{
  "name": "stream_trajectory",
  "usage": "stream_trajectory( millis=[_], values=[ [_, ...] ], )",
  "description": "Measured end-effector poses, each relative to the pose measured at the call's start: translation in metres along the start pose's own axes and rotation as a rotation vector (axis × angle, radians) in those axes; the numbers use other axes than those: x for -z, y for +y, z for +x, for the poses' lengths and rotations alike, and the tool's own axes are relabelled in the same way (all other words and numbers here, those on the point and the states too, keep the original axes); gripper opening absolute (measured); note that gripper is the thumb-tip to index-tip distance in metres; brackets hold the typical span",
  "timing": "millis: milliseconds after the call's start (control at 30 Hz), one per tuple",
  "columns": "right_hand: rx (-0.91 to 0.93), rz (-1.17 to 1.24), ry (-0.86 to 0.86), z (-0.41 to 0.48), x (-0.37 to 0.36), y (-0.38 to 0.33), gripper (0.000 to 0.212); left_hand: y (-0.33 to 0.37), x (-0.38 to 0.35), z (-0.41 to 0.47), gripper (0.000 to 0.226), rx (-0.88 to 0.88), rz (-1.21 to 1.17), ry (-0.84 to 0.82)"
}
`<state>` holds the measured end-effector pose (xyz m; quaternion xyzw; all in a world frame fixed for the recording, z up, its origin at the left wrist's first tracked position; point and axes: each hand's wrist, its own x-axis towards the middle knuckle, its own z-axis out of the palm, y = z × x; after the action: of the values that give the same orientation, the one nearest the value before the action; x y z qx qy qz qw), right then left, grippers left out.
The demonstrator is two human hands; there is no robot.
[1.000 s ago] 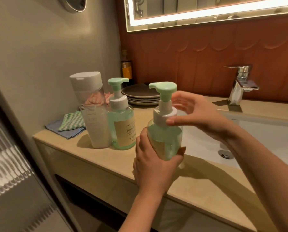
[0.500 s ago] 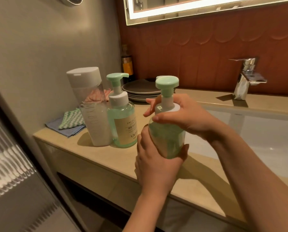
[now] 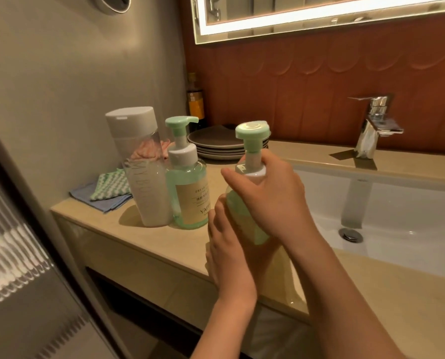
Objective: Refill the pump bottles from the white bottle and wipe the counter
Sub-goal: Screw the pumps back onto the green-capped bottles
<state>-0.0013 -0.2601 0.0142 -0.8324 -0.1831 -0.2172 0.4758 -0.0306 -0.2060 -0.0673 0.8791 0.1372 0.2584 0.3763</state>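
Note:
A green pump bottle (image 3: pixel 249 224) stands near the counter's front edge, and both my hands are on it. My left hand (image 3: pixel 229 252) grips its body from the near side. My right hand (image 3: pixel 270 193) wraps round the white collar just under the green pump head (image 3: pixel 252 130). A second green pump bottle (image 3: pixel 190 193) with a cream label stands to the left. Beside that one is the tall white bottle (image 3: pixel 145 172) with its grey cap on. Folded blue and green-striped cloths (image 3: pixel 107 190) lie at the counter's far left.
The beige counter (image 3: pixel 151 244) runs into a white sink (image 3: pixel 397 216) on the right, with a chrome faucet (image 3: pixel 374 125) behind it. Stacked dark plates (image 3: pixel 216 145) and an amber bottle (image 3: pixel 196 99) sit at the back by the wall. A lit mirror hangs above.
My right hand came down from beside the pump head and closed round the bottle's collar. The pump head has turned so its nozzle now faces another way. My left hand keeps its grip.

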Motion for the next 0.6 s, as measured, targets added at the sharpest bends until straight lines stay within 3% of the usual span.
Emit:
stream_trajectory(
  millis=[67, 200, 300, 433, 600],
  values=[
    [0.008, 0.183, -0.182, 0.006, 0.014, 0.006, 0.034, -0.001, -0.002, -0.003, 0.092, -0.027, -0.045, 0.045],
    [0.006, 0.464, -0.755, 0.039, 0.047, 0.031, 0.039, 0.004, -0.001, -0.003, 0.096, -0.038, -0.123, 0.081],
    [-0.028, 0.512, -0.932, 0.061, 0.047, 0.042, 0.057, 0.002, -0.001, -0.002, 0.094, -0.043, -0.147, 0.074],
    [-0.001, 0.565, -0.993, 0.067, 0.034, 0.038, 0.049, 0.003, 0.0, -0.003, 0.093, -0.03, -0.168, 0.06],
    [0.063, 0.546, -0.796, 0.053, 0.024, 0.033, 0.02, 0.002, -0.003, -0.001, 0.096, -0.005, -0.166, 0.069]
  ],
)
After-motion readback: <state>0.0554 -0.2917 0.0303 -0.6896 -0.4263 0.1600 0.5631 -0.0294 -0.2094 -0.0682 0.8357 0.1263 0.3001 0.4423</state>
